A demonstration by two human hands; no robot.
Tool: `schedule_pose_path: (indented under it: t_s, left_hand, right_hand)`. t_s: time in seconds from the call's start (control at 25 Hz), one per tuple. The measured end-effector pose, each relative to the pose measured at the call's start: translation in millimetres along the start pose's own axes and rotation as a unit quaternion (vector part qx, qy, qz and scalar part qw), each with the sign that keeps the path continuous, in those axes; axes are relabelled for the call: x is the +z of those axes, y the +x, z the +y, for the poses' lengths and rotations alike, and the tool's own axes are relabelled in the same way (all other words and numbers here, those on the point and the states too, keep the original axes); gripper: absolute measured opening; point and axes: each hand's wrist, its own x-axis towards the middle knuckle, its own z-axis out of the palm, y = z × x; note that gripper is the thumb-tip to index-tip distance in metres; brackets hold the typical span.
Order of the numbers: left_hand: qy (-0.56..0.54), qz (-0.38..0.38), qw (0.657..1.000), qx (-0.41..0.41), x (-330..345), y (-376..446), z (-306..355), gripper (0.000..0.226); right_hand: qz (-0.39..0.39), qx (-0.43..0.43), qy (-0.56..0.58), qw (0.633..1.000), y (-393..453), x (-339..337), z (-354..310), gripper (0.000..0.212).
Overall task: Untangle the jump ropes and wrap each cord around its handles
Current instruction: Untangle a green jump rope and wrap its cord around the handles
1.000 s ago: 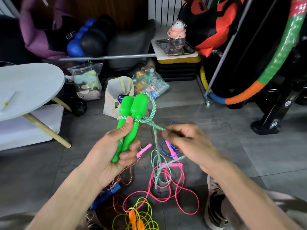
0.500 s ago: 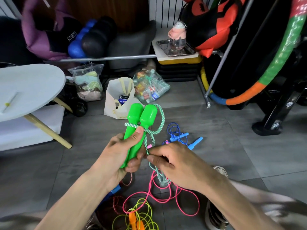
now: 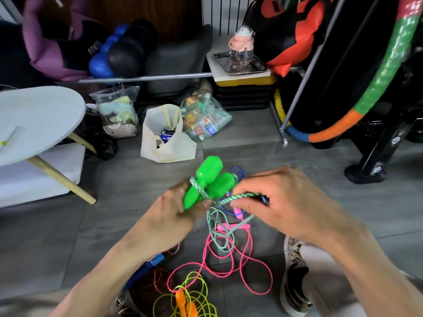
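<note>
Left grip (image 3: pixel 180 209) clamps green handles (image 3: pixel 207 181); right grip (image 3: pixel 281 202) pinches cord (image 3: pixel 240 196); keep tension, lay turns side by side.

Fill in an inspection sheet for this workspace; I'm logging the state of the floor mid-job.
Surface: grey tiled floor, ropes strewn across it.
Job's things: green handles held together, green-white cord looped round them, its slack hanging; pink rope, yellow rope and blue rope loose on the floor.
Clutter: white bag, two plastic bags, a shoe.
Grippers: left hand grips the handles; right hand pinches the cord.
Cables: nothing seen.
Surroundings: round table, hoop, metal tray.
</note>
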Motion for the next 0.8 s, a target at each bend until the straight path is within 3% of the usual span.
schedule_pose_path:
  t_s: [0.12, 0.28, 0.44, 0.52, 0.64, 0.68, 0.8]
  left_hand:
    - [0.140, -0.119, 0.982, 0.034, 14, -9, 3, 0.009]
    - [0.179, -0.179, 0.966, 0.058, 26, -15, 8, 0.024]
    - [0.115, -0.190, 0.970, 0.103, 17, -18, 10, 0.022]
    - [0.085, -0.191, 0.970, 0.126, 11, -21, 9, 0.022]
    - [0.029, -0.190, 0.973, 0.125, 4, -22, 7, 0.018]
    - [0.016, -0.186, 0.974, 0.124, 2, -22, 8, 0.017]
    - [-0.112, -0.164, 0.976, 0.091, -7, -23, 8, 0.022]
  right_hand:
    - [-0.011, -0.023, -0.003, 1.000, 7, -12, 11, 0.030]
    - [-0.109, -0.016, 0.016, 0.994, 17, -5, 18, 0.024]
    - [-0.180, 0.031, 0.246, 0.952, 26, -1, 35, 0.018]
    - [-0.212, 0.058, 0.392, 0.893, 25, 6, 31, 0.013]
    - [-0.212, 0.103, 0.607, 0.759, 20, 24, 13, 0.021]
    - [-0.204, 0.124, 0.654, 0.718, 20, 30, 12, 0.022]
    - [-0.158, 0.159, 0.735, 0.640, 23, 45, 12, 0.027]
